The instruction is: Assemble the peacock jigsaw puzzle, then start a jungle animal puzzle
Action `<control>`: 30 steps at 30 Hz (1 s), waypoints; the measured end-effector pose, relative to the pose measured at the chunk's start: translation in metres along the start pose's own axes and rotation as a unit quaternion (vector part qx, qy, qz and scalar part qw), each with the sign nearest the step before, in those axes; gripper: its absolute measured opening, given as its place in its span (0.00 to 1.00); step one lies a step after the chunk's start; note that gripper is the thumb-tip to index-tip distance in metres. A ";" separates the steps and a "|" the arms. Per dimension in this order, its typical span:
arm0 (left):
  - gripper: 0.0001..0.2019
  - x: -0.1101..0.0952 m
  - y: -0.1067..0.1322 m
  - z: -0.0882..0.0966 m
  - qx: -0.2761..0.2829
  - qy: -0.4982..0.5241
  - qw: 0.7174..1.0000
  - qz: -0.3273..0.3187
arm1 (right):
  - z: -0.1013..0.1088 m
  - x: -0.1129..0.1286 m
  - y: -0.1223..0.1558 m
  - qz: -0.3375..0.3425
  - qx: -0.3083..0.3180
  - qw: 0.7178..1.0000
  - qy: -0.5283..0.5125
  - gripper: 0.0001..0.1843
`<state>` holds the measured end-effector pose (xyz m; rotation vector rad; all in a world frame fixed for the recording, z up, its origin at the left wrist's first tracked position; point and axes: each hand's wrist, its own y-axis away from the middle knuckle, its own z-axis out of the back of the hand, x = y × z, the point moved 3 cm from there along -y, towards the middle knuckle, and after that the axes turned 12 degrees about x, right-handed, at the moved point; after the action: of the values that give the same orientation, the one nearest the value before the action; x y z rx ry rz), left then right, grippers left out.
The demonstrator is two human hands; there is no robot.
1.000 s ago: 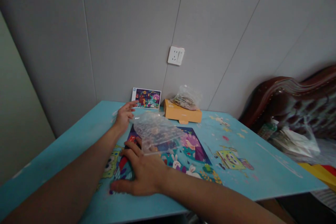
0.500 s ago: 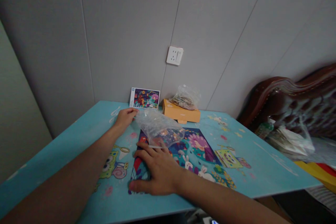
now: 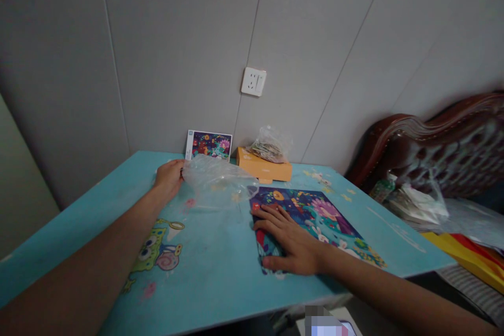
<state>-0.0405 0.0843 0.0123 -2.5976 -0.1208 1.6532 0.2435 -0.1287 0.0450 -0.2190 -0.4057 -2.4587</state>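
We pinch a clear bag [image 3: 216, 181] in our left hand [image 3: 169, 177], to the left of the picture [image 3: 311, 218]. We lay our right hand [image 3: 293, 244] spread on the picture. It lies on the tabletop [image 3: 212, 283], and a box [image 3: 263, 168] sits behind it.

A white socket [image 3: 253, 82] sits on the grey wall [image 3: 181, 52].

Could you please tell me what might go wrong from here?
The clear plastic bag held by the left hand spreads just in front of the upright picture card and might knock it down. The filled bag on the orange box could slide off if bumped. The colourful sheet might skid if the right hand, resting on it, pushes sideways.
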 end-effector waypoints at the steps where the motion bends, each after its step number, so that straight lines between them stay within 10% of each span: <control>1: 0.05 0.000 0.000 0.000 0.002 0.002 1.000 0.001 | 0.001 -0.009 0.006 -0.001 -0.001 1.000 0.003 0.34; 9: 0.04 -0.002 0.002 -0.002 0.008 0.003 1.000 0.010 | 0.009 -0.058 0.047 -0.014 0.020 1.000 0.016 0.34; 21: 0.05 -0.002 0.003 -0.004 0.003 0.001 1.000 0.013 | -0.046 -0.053 0.083 -0.406 -0.067 0.911 0.010 0.39; 30: 0.08 -0.007 0.011 -0.008 -0.015 -0.008 1.000 0.014 | -0.036 -0.110 0.108 -0.472 -0.062 0.879 0.000 0.40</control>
<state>-0.0364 0.0726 0.0210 -2.6193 -0.1122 1.6953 0.3944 -0.1611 0.0086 -0.0707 -0.4120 -3.4565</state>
